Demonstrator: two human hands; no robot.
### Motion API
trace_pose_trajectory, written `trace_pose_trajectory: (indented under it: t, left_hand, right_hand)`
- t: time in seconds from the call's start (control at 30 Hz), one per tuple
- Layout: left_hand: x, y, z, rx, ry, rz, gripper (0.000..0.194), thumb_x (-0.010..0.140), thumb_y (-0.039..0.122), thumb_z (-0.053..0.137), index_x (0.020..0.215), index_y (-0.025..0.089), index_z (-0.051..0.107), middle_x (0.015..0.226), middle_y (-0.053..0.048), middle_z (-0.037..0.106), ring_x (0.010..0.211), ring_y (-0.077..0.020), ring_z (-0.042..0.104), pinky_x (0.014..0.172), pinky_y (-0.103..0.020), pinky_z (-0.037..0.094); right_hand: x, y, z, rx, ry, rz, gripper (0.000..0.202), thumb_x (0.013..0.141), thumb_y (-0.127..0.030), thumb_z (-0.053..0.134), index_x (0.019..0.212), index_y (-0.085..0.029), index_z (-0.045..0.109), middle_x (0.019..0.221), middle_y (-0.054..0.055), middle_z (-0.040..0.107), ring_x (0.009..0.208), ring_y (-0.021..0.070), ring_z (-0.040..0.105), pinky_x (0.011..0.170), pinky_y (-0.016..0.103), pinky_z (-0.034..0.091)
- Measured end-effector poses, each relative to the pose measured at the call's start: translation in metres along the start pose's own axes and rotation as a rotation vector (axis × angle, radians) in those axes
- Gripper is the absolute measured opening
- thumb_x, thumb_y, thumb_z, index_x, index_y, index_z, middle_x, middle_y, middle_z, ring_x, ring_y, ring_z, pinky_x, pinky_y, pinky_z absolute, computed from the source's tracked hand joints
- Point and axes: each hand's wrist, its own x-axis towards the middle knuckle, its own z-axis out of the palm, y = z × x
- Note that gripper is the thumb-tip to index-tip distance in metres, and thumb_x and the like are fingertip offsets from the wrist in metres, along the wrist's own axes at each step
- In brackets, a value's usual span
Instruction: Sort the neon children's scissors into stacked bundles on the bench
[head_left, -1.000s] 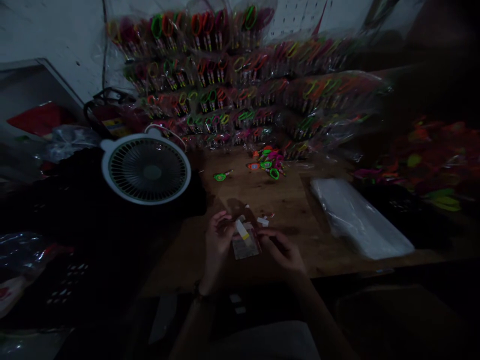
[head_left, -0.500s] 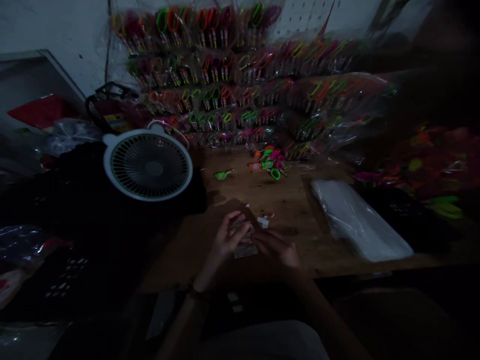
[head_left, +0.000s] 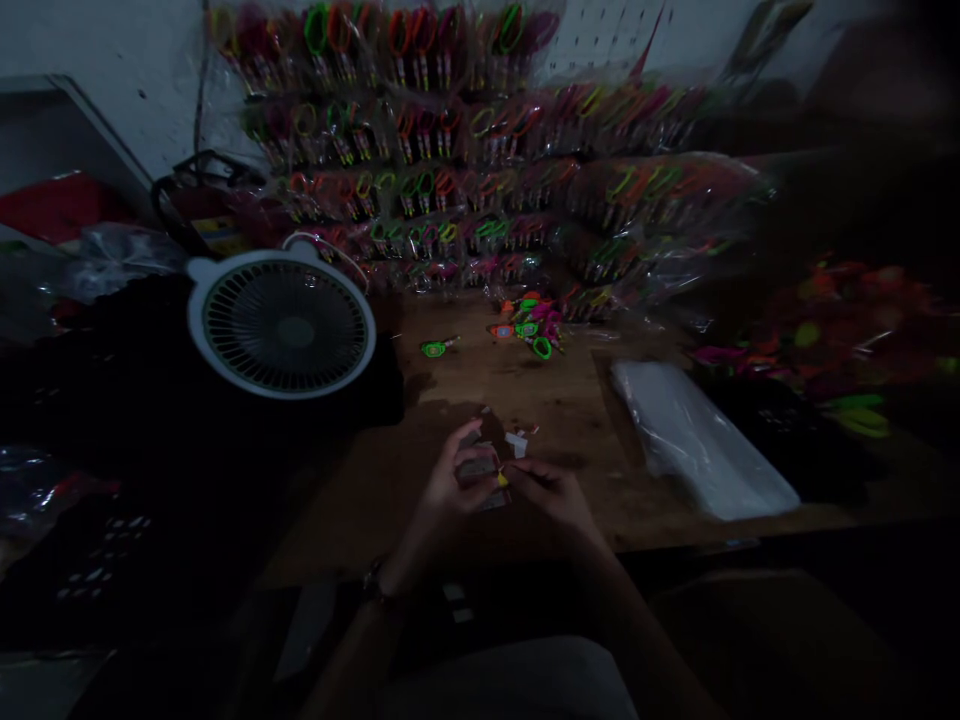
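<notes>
Over the front of the wooden table (head_left: 367,500), my left hand (head_left: 448,487) is curled, its thumb against a small yellow piece (head_left: 502,480). My right hand (head_left: 559,492) meets it there with the fingertips pinched together; whatever lies between them is too small and dark to make out. A pale printed sheet (head_left: 477,464) shows under and behind the left fingers. Small white paper scraps (head_left: 516,443) lie just beyond the hands. Farther back are a green toy watch (head_left: 433,349) and a small pile of colourful toy watches (head_left: 527,329).
A round fan (head_left: 289,330) stands at the left on dark material. Clear plastic bags (head_left: 697,440) lie at the right, near a heap of bright straps (head_left: 862,320). Rows of bagged toy watches (head_left: 420,190) hang along the back wall.
My right fingertips have come up against the left thumb, and the yellow piece shows more clearly between the hands. The whole view has shifted slightly.
</notes>
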Motion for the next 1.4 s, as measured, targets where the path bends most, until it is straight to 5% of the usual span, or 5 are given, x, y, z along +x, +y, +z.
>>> trace_pose_trajectory:
  t: [0.33, 0.6, 1.07, 1.27, 1.4]
  left_hand:
    - [-0.002, 0.005, -0.010, -0.077, -0.008, -0.079, 0.063, 0.055, 0.016, 0.078, 0.112, 0.022, 0.054, 0.114, -0.007, 0.058, 0.091, -0.0183, 0.061, 0.069, -0.027, 0.053]
    - [-0.001, 0.008, -0.011, -0.108, -0.013, -0.111, 0.060, 0.058, 0.014, 0.076, 0.112, 0.022, 0.053, 0.127, -0.007, 0.052, 0.094, -0.0152, 0.058, 0.077, -0.027, 0.051]
    - [-0.011, 0.027, -0.018, -0.049, 0.010, -0.197, 0.056, 0.055, 0.014, 0.078, 0.106, 0.019, 0.054, 0.124, -0.009, 0.052, 0.085, -0.0137, 0.060, 0.065, -0.025, 0.053]
    - [-0.018, 0.054, -0.008, -0.092, 0.090, -0.194, 0.061, 0.056, 0.015, 0.078, 0.110, 0.018, 0.049, 0.121, -0.009, 0.057, 0.079, -0.0127, 0.063, 0.072, -0.027, 0.053]
    - [-0.025, 0.075, 0.001, -0.067, 0.048, -0.188, 0.064, 0.061, 0.015, 0.078, 0.116, 0.018, 0.046, 0.117, -0.009, 0.060, 0.082, -0.0136, 0.064, 0.072, -0.025, 0.052]
  right_hand:
    - [0.055, 0.011, -0.042, -0.297, 0.359, -0.198, 0.039, 0.069, -0.051, 0.061, 0.078, -0.013, 0.066, 0.081, 0.010, 0.068, 0.079, 0.0236, 0.061, 0.074, 0.032, 0.043]
    - [0.016, -0.010, -0.012, 0.145, -0.116, 0.165, 0.047, 0.066, -0.043, 0.072, 0.105, -0.019, 0.063, 0.098, 0.005, 0.067, 0.076, 0.0165, 0.063, 0.067, 0.027, 0.048]
    - [0.049, 0.011, -0.037, -0.591, 0.306, -0.473, 0.030, 0.082, -0.034, 0.053, 0.103, -0.014, 0.063, 0.106, 0.014, 0.063, 0.097, 0.0251, 0.059, 0.086, 0.041, 0.046]
    - [-0.024, -0.034, -0.022, -0.467, -0.135, -0.530, 0.034, 0.094, -0.027, 0.045, 0.127, -0.023, 0.052, 0.084, 0.002, 0.068, 0.083, 0.0149, 0.064, 0.076, 0.028, 0.052]
    - [-0.048, -0.040, -0.022, -0.890, -0.191, -0.968, 0.055, 0.088, -0.014, 0.053, 0.139, -0.023, 0.038, 0.102, 0.008, 0.064, 0.092, 0.0173, 0.060, 0.082, 0.033, 0.049]
